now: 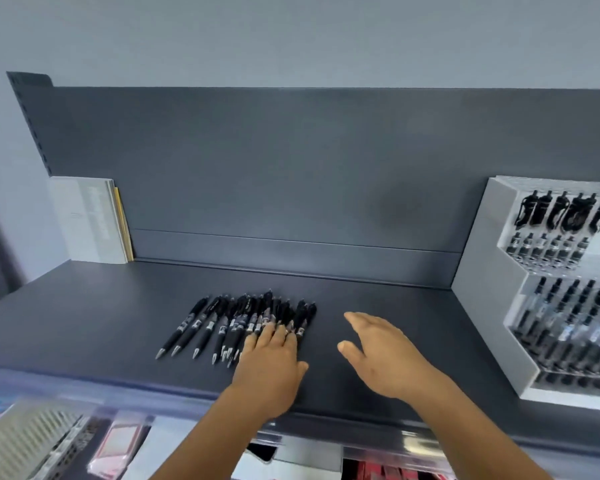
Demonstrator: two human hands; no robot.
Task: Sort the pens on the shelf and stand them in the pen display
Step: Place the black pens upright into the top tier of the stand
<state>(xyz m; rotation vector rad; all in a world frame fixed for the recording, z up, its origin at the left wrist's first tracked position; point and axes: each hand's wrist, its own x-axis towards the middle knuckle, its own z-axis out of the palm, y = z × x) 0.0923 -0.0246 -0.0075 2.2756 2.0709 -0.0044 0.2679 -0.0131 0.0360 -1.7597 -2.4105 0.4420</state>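
Left hand [269, 367] is down on the pile, fingers [280, 332] straight and spread, tips pressing on the black pens [238, 325] lying flat on the dark shelf [84, 323]. The hand covers the near ends of the rightmost pens, so how many lie under it is hard to make out (the barrels overlap into one dark mass anyway). Beyond the fingertips the pens fan away toward the back panel [291, 161], silver tips pointing back toward the shelf's front edge.

Right hand [383, 351] hangs just beside the pile, palm turned toward it, fingers loose and parted, thumb out, holding nothing and clear of the pens.

Further right of that hand stands the white pen display [482, 271], tiered, black pens upright in its rows; its right side is cut off by the frame edge. Far left of the fingers, some thin books [94, 220] lean against the back panel. Below the shelf edge, everything is blurred.
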